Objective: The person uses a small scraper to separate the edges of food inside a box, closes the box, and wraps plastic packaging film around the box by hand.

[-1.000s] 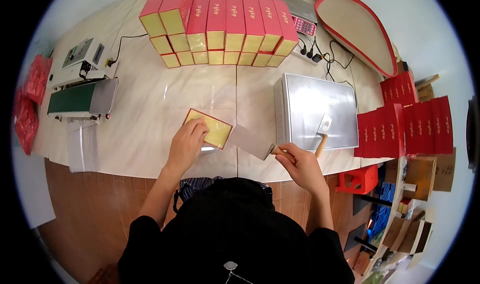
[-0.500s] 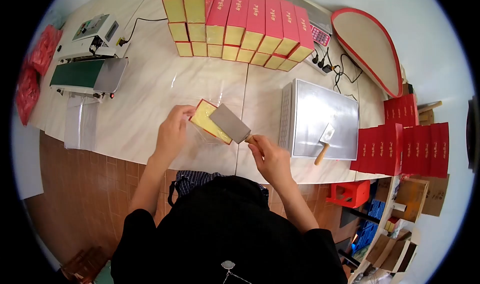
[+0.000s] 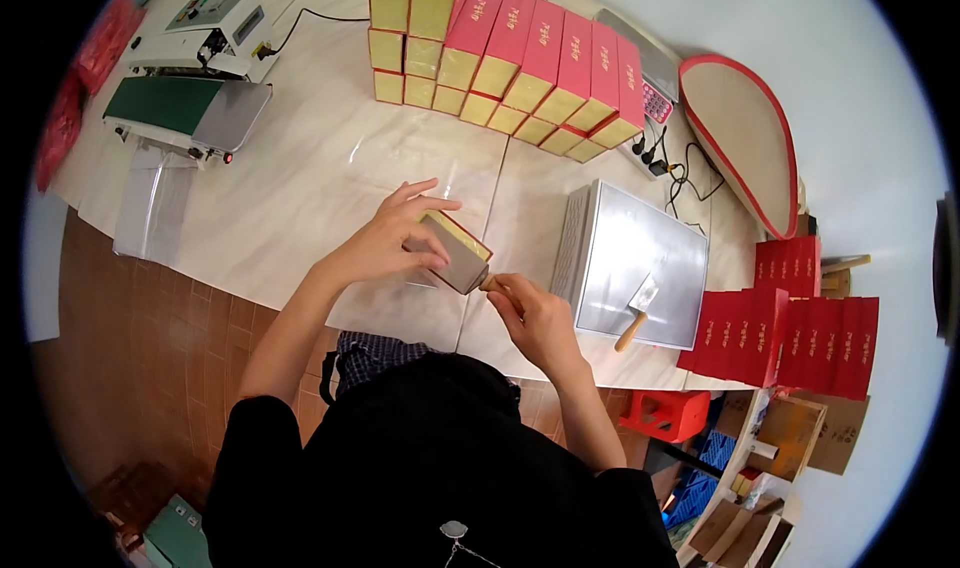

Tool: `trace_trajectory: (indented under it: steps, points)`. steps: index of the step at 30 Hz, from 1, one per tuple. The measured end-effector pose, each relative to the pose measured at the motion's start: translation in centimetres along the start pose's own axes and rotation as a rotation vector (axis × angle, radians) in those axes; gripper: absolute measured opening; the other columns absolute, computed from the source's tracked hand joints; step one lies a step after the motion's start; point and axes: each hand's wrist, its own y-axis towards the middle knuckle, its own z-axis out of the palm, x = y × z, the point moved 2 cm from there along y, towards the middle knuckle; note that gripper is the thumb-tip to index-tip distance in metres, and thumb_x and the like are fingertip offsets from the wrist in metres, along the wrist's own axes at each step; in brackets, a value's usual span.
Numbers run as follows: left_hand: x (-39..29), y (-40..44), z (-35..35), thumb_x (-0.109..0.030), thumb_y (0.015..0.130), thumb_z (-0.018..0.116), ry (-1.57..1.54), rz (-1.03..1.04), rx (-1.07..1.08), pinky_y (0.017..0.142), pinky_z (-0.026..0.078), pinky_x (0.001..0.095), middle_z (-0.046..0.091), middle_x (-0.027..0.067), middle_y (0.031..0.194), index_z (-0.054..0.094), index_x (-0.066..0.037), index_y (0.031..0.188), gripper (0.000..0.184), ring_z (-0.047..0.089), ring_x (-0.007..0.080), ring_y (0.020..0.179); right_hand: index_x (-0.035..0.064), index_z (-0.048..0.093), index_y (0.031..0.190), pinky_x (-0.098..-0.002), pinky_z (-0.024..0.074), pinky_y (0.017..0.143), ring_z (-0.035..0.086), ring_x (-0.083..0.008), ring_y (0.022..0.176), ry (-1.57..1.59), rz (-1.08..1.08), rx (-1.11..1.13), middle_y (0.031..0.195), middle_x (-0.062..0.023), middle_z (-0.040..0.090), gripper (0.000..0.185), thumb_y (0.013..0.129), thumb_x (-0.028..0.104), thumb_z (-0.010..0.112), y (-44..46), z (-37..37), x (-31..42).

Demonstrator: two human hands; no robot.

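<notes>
Blade against box: on the marbled tabletop (image 3: 300,208), straight ahead of you near 12 o'clock, you held a broad metal scraper (image 3: 455,267) flat along the near side of a yellow-and-red box (image 3: 461,235). Your right hand (image 3: 543,326), at the scraper's 4 o'clock end, was closed around its wooden handle (image 3: 490,282). Your left hand (image 3: 385,243) straddled the box's 10 o'clock end with fingers spread, at least one digit lying across the blade; how firmly it gripped, if at all, could not be told.

The likeliest trouble lay at those fingertips. A slip of the right wrist could have run the metal edge into them, and a hot blade, though the view could not confirm heat, could have stung where skin met steel. Too steep a tilt might have scored the box's face or creased its red edge; too loose a left hand might have let the box skid away toward 10 o'clock under the push. At 3 o'clock, a second scraper (image 3: 637,311) rested on a silver-topped unit (image 3: 625,243), its handle reaching the near edge toward 7 o'clock, where a careless right arm might have caught it.

The held scraper pointed to 10 o'clock, its long axis running from there back to the handle at 4. The box's visible long edge followed nearly the same line, its yellow strip showing beyond the blade.
</notes>
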Motion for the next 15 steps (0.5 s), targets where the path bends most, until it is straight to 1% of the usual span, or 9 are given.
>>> trace_trajectory:
  steps: [1,3,4,6,7,10,12,13,15]
  points:
    - [0.4,0.4,0.1,-0.02,0.072,0.081,-0.002,-0.001,-0.01,0.116,0.024,0.0478,0.054,0.0054,0.137,0.076,-0.016,0.089,0.018,0.025,0.0326,0.143,0.0075,0.064,0.1,-0.038,0.049,0.055,0.064,-0.0311,0.065,-0.005,-0.007,0.006,0.079,-0.0121,0.067,0.013,0.091,0.017,0.064,0.1,0.0,-0.1]
    - [1.0,0.9,0.2,-0.019,0.076,0.079,-0.194,-0.041,-0.034,0.116,0.023,0.0485,0.061,0.0025,0.127,0.072,-0.012,0.078,0.009,0.032,0.0323,0.14,0.0071,0.064,0.099,-0.0386,0.0483,0.055,0.063,-0.0322,0.063,-0.007,-0.006,0.025,0.076,-0.0136,0.066,0.013,0.092,0.018,0.063,0.2,-0.1,-0.4]
    - [1.2,1.1,0.3,-0.019,0.076,0.079,-0.193,-0.044,-0.044,0.116,0.023,0.0485,0.061,0.0025,0.127,0.072,-0.012,0.078,0.009,0.032,0.0323,0.14,0.0071,0.064,0.099,-0.0386,0.0483,0.055,0.063,-0.0322,0.063,-0.01,-0.014,0.031,0.076,-0.0136,0.066,0.013,0.092,0.018,0.063,0.3,-0.1,-0.4]
    - [1.3,1.3,0.5,-0.022,0.079,0.076,-0.116,-0.014,-0.047,0.114,0.026,0.0486,0.065,-0.0022,0.115,0.071,-0.012,0.075,0.012,0.039,0.0285,0.135,0.0072,0.065,0.099,-0.0396,0.0479,0.055,0.063,-0.0331,0.063,0.0,0.001,0.06,0.074,-0.0143,0.065,0.013,0.093,0.019,0.062,0.4,-0.1,-0.4]
    - [1.2,1.5,0.5,-0.022,0.079,0.076,-0.115,-0.017,-0.055,0.114,0.026,0.0486,0.065,-0.0022,0.115,0.071,-0.012,0.075,0.012,0.039,0.0285,0.135,0.0072,0.065,0.099,-0.0396,0.0479,0.055,0.063,-0.0331,0.063,0.0,-0.005,0.066,0.074,-0.0143,0.065,0.013,0.093,0.019,0.062,0.4,-0.1,-0.4]
    - [1.3,1.9,0.4,-0.021,0.079,0.075,-0.061,0.004,-0.058,0.112,0.027,0.0496,0.064,-0.0004,0.107,0.069,-0.01,0.073,0.014,0.045,0.0294,0.131,0.0077,0.065,0.1,-0.0399,0.0481,0.055,0.063,-0.0334,0.063,0.002,-0.009,0.09,0.072,-0.0144,0.065,0.014,0.094,0.02,0.062,0.5,-0.1,-0.6]
    - [1.3,2.2,0.5,-0.021,0.079,0.074,-0.069,0.053,-0.056,0.107,0.036,0.0446,0.063,0.0029,0.104,0.067,-0.008,0.073,0.016,0.053,0.0278,0.119,0.0077,0.065,0.1,-0.0396,0.0488,0.055,0.063,-0.0335,0.063,-0.028,-0.039,0.079,0.074,-0.0143,0.066,0.014,0.094,0.02,0.062,0.5,-0.2,-0.6]
    - [1.1,2.3,0.4,-0.021,0.079,0.074,-0.069,0.052,-0.059,0.107,0.036,0.0446,0.063,0.0029,0.104,0.067,-0.008,0.073,0.016,0.053,0.0278,0.119,0.0077,0.065,0.1,-0.0396,0.0488,0.055,0.063,-0.0335,0.063,-0.029,-0.041,0.082,0.074,-0.0143,0.066,0.014,0.094,0.02,0.062,0.4,-0.4,-0.5]
    - [0.8,2.5,0.2,-0.018,0.081,0.073,-0.204,-0.148,0.045,0.1,0.041,0.0368,0.059,0.0037,0.108,0.065,-0.005,0.074,0.017,0.056,0.0222,0.112,0.0075,0.065,0.1,-0.0383,0.0503,0.056,0.064,-0.0326,0.064,-0.075,-0.031,0.075,0.078,-0.0143,0.067,0.014,0.094,0.02,0.062,0.0,-1.0,-0.4]
